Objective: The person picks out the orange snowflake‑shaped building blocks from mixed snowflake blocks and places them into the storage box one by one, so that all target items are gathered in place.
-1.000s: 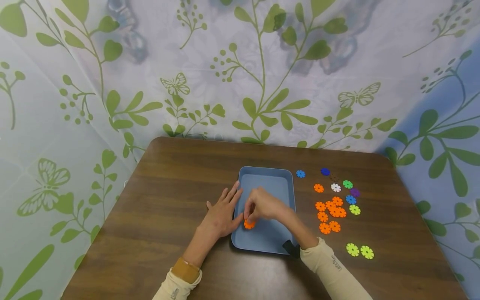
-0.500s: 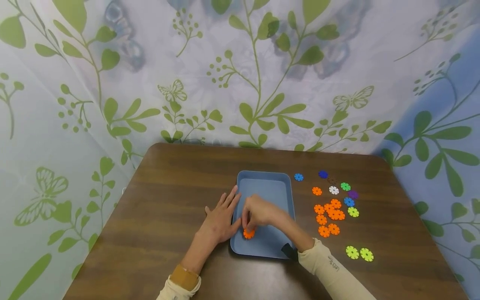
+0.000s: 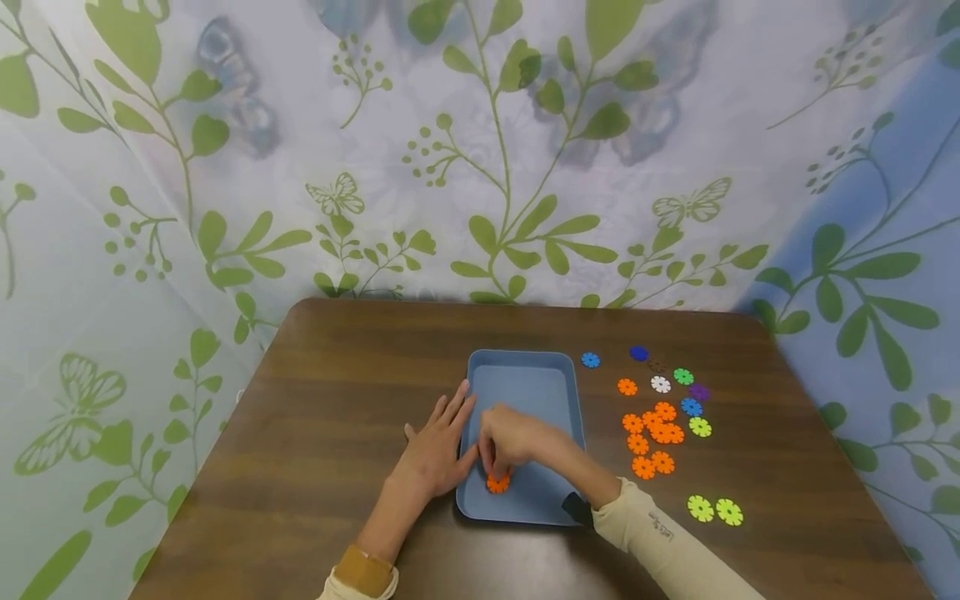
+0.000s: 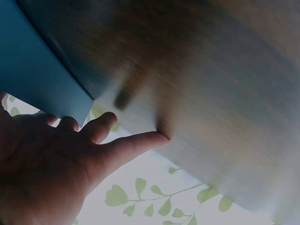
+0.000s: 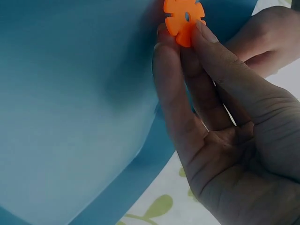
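My right hand (image 3: 513, 437) pinches an orange notched disc (image 3: 497, 483) low over the near left part of a blue-grey tray (image 3: 525, 379). In the right wrist view, thumb and fingertips grip the disc (image 5: 180, 24) by its edge, its small centre hole showing. My left hand (image 3: 429, 457) rests along the tray's left side, fingers spread and straight, thumb at the rim. The left wrist view shows the palm of this hand (image 4: 56, 159) beside the tray wall (image 4: 42, 65), holding nothing.
Right of the tray, several orange discs (image 3: 662, 432) lie grouped on the brown table (image 3: 337, 392). Around them are white (image 3: 661, 384), green (image 3: 683, 377), purple (image 3: 699, 392) and blue discs (image 3: 591, 360). Two yellow-green discs (image 3: 701, 508) lie nearer. A patterned cloth (image 3: 420, 167) hangs behind.
The head view has tilted up, so everything sits lower in it. My right hand has shifted with the orange disc slightly toward the tray's near end. My left hand stays at the rim.
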Demonstrator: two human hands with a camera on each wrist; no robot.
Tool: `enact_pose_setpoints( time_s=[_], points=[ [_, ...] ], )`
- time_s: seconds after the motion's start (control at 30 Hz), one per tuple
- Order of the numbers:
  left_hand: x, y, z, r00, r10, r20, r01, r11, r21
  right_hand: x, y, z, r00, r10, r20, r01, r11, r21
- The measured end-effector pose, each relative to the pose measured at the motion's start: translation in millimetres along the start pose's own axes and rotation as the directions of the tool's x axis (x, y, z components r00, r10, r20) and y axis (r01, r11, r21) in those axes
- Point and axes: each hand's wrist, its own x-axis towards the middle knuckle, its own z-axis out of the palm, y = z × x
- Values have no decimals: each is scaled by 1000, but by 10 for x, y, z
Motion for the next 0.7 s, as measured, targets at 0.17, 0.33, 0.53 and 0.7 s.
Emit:
enact_pose_setpoints(
  time_s=[0.17, 0.33, 0.53, 0.7],
  points=[
    [-40, 32, -10, 1000, -8, 7, 8, 1000, 8, -11, -7, 49, 1000, -9, -13, 8, 998, -55],
    [-64, 38, 9, 1000, -4, -8, 5, 1000, 3, -29, -15, 80, 1000, -6, -16, 5, 998, -66],
    [-27, 32, 13, 1000, -20, 2, 20, 999, 33, -22, -27, 96, 999, 27, -17, -29, 994, -110],
    [-35, 26, 0, 999, 14, -30, -13, 1000, 15, 10, -29, 111, 999, 52, -5, -52, 980, -191]
  ],
)
